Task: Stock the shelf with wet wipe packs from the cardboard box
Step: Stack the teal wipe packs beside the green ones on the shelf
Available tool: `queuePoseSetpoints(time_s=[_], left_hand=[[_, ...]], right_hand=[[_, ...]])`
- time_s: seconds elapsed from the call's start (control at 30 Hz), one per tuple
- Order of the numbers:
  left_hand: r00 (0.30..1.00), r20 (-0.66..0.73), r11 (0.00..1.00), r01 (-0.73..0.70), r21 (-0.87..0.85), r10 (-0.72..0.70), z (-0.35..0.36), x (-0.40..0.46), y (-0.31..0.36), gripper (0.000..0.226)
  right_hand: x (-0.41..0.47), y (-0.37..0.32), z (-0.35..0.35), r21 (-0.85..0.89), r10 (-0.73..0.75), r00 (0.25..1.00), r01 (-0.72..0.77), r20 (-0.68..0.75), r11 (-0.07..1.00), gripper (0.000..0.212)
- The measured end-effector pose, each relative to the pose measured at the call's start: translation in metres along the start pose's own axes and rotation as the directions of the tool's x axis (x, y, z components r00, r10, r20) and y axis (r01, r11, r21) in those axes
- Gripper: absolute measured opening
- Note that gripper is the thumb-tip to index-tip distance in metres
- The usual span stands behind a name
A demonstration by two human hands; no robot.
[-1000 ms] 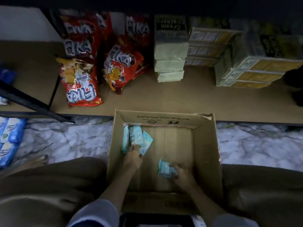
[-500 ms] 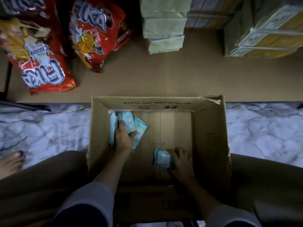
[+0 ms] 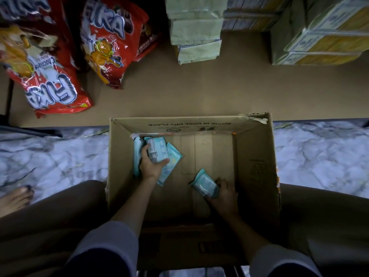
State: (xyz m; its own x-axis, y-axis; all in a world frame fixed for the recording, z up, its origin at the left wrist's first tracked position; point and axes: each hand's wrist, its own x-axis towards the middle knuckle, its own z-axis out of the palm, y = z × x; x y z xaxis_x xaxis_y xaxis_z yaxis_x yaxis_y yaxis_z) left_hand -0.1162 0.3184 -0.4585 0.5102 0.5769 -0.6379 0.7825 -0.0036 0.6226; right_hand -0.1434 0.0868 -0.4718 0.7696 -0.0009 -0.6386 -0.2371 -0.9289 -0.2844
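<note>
An open cardboard box point(image 3: 257, 156) stands on the floor between my knees, against the low shelf point(image 3: 199, 90). Inside it, my left hand point(image 3: 151, 166) grips a light blue wet wipe pack point(image 3: 157, 148) at the far left corner, above two more packs point(image 3: 171, 166) lying there. My right hand point(image 3: 225, 194) holds another wet wipe pack point(image 3: 204, 183) near the box's middle, tilted up off the bottom.
On the shelf lie red snack bags point(image 3: 54, 90) at the left, a stack of pale green packets point(image 3: 197, 35) in the middle and yellow-sided cartons point(image 3: 319, 41) at the right. Marble-patterned floor point(image 3: 319, 154) flanks the box. A bare foot point(image 3: 14, 198) shows at the left.
The camera has tipped down and closer to the box. My left hand has closed round a pack in the corner, and my right hand has lifted and tilted its pack.
</note>
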Motion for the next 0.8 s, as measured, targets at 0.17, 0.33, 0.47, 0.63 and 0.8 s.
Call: queuePoseSetpoints(time_s=[0.17,0.33,0.47,0.63,0.8], left_hand=[[0.996,0.066,0.998,-0.061,-0.020,0.062,-0.006,-0.018,-0.003,0.080],[0.982,0.122,0.986,-0.136,-0.100,0.148,-0.014,-0.047,0.016,0.080],[0.961,0.114,0.960,-0.232,-0.158,0.251,-0.029,-0.075,0.042,0.082],[0.917,0.074,0.900,-0.365,-0.238,0.392,-0.054,-0.123,0.088,0.078],[0.833,0.023,0.806,-0.527,-0.269,0.553,-0.083,-0.175,0.129,0.078]], right_hand=[[-0.002,-0.007,-0.014,0.308,0.063,0.995,-0.037,-0.075,0.951,0.055],[-0.011,-0.025,-0.046,0.450,0.105,0.972,0.001,-0.212,0.893,0.047],[-0.024,-0.051,-0.080,0.535,0.081,0.935,0.125,-0.345,0.836,0.043],[-0.058,-0.082,-0.129,0.523,-0.062,0.854,0.372,-0.517,0.766,0.045],[-0.104,-0.105,-0.182,0.487,-0.161,0.754,0.554,-0.636,0.675,0.044]])
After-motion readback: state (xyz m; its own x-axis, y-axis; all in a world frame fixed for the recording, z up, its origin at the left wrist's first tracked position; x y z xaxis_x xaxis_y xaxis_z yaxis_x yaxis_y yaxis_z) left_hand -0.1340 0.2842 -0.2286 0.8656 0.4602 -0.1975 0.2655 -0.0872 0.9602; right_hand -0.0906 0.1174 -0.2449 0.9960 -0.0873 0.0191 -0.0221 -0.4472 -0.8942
